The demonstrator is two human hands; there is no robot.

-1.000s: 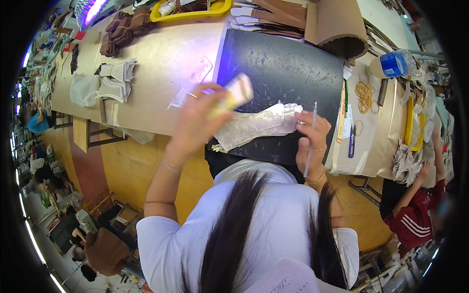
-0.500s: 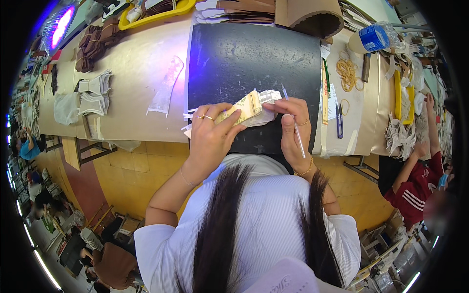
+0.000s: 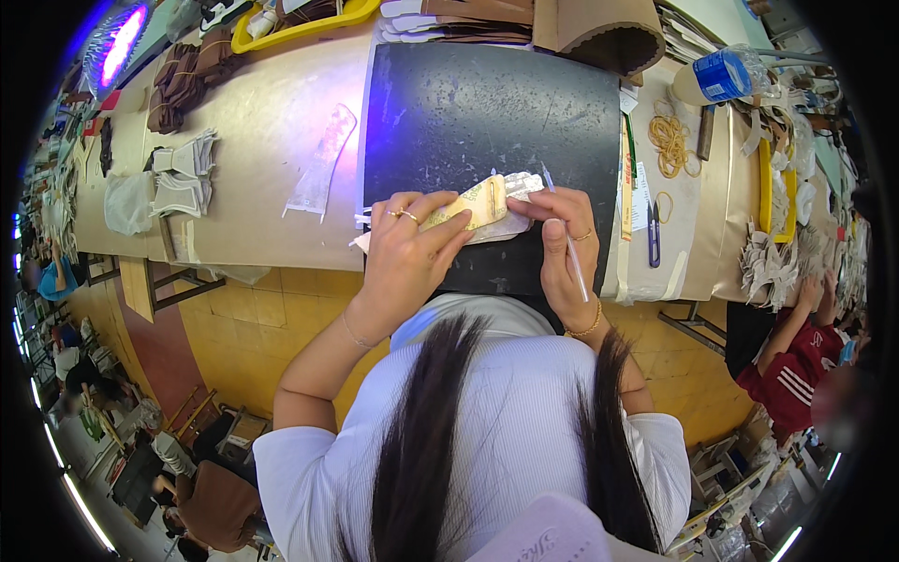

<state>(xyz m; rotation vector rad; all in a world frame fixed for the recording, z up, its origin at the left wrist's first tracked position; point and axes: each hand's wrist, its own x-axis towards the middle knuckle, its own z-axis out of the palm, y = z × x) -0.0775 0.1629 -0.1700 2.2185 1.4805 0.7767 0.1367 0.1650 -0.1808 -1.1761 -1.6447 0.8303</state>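
Note:
A pale yellow template (image 3: 484,200) with a narrow slot near its right end lies over a whitish cut piece (image 3: 510,225) on the black work mat (image 3: 487,103). My left hand (image 3: 410,239) holds these layers from the left, its fingers across the template. White strips stick out past its left side. At the right end, the fingertips of my right hand (image 3: 565,234) touch the silvery-white part of the piece. A thin white pen-like stick (image 3: 573,260) is tucked in my right hand, its pointed end up.
Left of the mat lies a translucent template (image 3: 323,164), with stacked white pieces (image 3: 183,178) and brown bundles (image 3: 183,84) beyond. Thread snips (image 3: 653,229), rubber bands (image 3: 668,145) and a jar with a blue label (image 3: 716,77) are on the right. A co-worker in red (image 3: 796,361) works at far right.
The yellow template has tipped flatter over the whitish piece, and my left fingers have shifted slightly with it. My right hand has barely moved. The co-worker's arms at right have lowered.

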